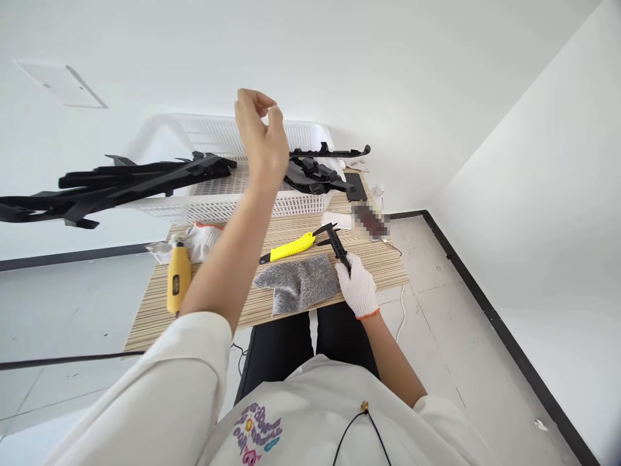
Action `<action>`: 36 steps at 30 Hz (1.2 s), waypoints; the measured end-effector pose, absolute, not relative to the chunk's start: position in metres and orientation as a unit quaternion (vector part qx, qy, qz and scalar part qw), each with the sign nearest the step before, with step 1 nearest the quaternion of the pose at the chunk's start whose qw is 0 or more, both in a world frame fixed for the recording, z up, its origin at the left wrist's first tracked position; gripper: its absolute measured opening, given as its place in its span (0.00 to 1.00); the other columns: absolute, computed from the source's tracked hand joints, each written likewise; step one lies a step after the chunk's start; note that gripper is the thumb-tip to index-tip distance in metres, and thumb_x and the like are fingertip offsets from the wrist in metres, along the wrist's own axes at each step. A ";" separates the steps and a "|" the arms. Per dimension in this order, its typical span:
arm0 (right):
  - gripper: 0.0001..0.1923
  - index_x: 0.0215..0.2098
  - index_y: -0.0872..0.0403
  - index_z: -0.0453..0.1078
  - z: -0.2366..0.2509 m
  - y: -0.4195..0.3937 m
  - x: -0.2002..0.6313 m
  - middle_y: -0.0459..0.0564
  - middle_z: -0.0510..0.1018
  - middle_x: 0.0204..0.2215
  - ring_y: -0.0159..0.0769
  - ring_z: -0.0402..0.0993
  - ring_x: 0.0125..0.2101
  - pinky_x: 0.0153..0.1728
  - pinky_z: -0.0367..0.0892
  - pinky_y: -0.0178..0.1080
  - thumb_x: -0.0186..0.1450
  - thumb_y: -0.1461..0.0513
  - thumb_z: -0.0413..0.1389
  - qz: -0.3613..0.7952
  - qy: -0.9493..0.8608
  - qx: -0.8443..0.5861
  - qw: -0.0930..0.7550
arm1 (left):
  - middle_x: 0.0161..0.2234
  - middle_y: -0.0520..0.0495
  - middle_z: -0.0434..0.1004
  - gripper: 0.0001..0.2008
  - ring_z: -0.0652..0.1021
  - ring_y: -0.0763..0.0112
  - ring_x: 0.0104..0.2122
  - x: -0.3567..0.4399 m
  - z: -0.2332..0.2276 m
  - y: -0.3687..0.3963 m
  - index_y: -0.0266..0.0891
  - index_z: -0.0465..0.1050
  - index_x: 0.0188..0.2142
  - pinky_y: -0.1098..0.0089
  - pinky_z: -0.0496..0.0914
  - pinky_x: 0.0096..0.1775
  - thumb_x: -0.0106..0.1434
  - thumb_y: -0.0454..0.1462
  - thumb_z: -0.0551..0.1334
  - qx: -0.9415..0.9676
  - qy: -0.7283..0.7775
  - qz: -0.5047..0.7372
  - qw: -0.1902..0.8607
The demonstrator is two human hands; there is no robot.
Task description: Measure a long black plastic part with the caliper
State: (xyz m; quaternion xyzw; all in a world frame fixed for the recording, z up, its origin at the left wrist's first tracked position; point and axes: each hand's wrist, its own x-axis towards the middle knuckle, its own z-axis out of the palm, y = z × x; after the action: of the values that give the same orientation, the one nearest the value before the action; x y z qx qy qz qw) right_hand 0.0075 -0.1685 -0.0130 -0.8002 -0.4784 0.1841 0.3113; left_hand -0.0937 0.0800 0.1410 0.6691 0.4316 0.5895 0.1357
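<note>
Left hand [262, 139] bare, raised above white basket [228, 204], fingers curled together, thumb meeting fingertips; whether anything pinched cannot be told. Right hand [358, 285] gloved, fingers closed around black caliper [334, 243] resting on worktop [150, 310]. Yellow knife [291, 248] just beside caliper; grey cloth [298, 285] next to glove.
</note>
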 end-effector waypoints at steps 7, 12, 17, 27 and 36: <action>0.23 0.59 0.51 0.66 -0.015 -0.164 0.008 0.55 0.83 0.44 0.47 0.81 0.44 0.46 0.69 0.42 0.73 0.49 0.48 0.173 -0.471 -0.823 0.267 | 0.55 0.38 0.73 0.22 0.75 0.55 0.54 -0.026 0.063 -0.041 0.46 0.68 0.62 0.56 0.70 0.55 0.72 0.37 0.48 0.974 0.156 0.100 0.127; 0.22 0.61 0.46 0.64 -0.010 -0.165 0.009 0.50 0.83 0.47 0.46 0.81 0.46 0.46 0.70 0.43 0.73 0.50 0.47 0.209 -0.481 -0.802 0.286 | 0.69 0.33 0.58 0.25 0.57 0.40 0.69 0.006 0.031 -0.003 0.45 0.66 0.66 0.43 0.56 0.63 0.71 0.38 0.52 0.970 0.233 0.012 0.062; 0.23 0.61 0.46 0.64 -0.007 -0.165 0.010 0.51 0.83 0.46 0.47 0.81 0.46 0.46 0.70 0.44 0.73 0.49 0.47 0.216 -0.477 -0.806 0.277 | 0.71 0.36 0.54 0.25 0.52 0.42 0.71 0.011 0.026 -0.004 0.47 0.64 0.67 0.48 0.52 0.66 0.72 0.41 0.51 0.968 0.242 -0.029 0.061; 0.23 0.61 0.48 0.65 -0.011 -0.167 0.008 0.52 0.83 0.46 0.46 0.81 0.46 0.47 0.69 0.42 0.73 0.48 0.48 0.214 -0.470 -0.808 0.283 | 0.53 0.53 0.80 0.19 0.79 0.62 0.53 -0.078 0.154 -0.018 0.60 0.77 0.53 0.64 0.73 0.50 0.64 0.52 0.59 0.926 0.091 -0.069 0.360; 0.20 0.59 0.42 0.65 -0.007 -0.169 0.006 0.47 0.83 0.47 0.45 0.80 0.46 0.47 0.69 0.43 0.73 0.48 0.47 0.227 -0.460 -0.808 0.290 | 0.47 0.45 0.75 0.11 0.77 0.67 0.49 -0.090 0.197 0.112 0.32 0.68 0.49 0.62 0.67 0.51 0.72 0.35 0.53 0.780 0.350 0.287 0.432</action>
State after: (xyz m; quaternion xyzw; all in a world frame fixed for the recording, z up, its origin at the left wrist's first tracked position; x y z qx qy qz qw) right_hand 0.0065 -0.1688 -0.0075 -0.8080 -0.4601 0.2272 0.2896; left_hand -0.0897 0.1118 0.1974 0.7798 0.3503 0.2869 0.4323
